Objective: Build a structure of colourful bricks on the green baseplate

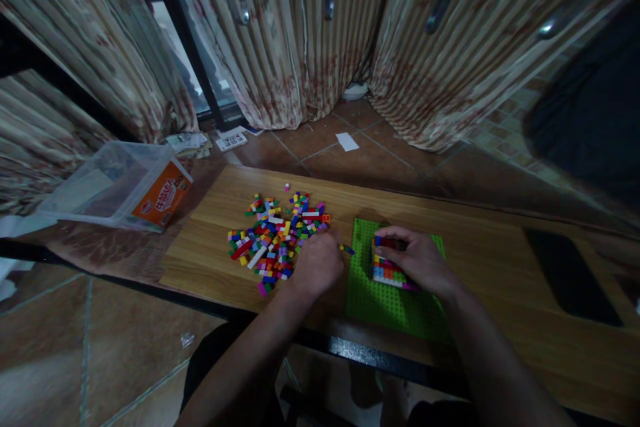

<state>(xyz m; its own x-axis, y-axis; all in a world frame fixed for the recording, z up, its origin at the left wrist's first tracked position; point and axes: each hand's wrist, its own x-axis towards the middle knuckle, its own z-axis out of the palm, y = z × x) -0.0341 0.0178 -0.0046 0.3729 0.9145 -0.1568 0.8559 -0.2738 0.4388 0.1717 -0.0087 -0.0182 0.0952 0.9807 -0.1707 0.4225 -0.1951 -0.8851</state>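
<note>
A multicoloured toy brick build (387, 272) stands on the green studded baseplate (367, 303), with rows of small bricks in several colours. Over its top and right side lies my right hand (420, 260), thumb and fingers closed on it. My left hand (319, 263) is curled at the right edge of a pile of loose toy bricks (273, 240). Its fingertips are hidden beneath the hand, so I cannot make out what they hold. Between that hand and the baseplate's left edge lie a few small bricks (347, 249), blue and yellow among them.
The wooden table (200, 253) carries a dark phone-like slab (573, 277) on the right. A clear plastic bin (115, 187) with an orange label sits beyond the table's left end. Striped curtains (310, 47) hang behind, and a white paper (347, 141) lies on the tiled floor.
</note>
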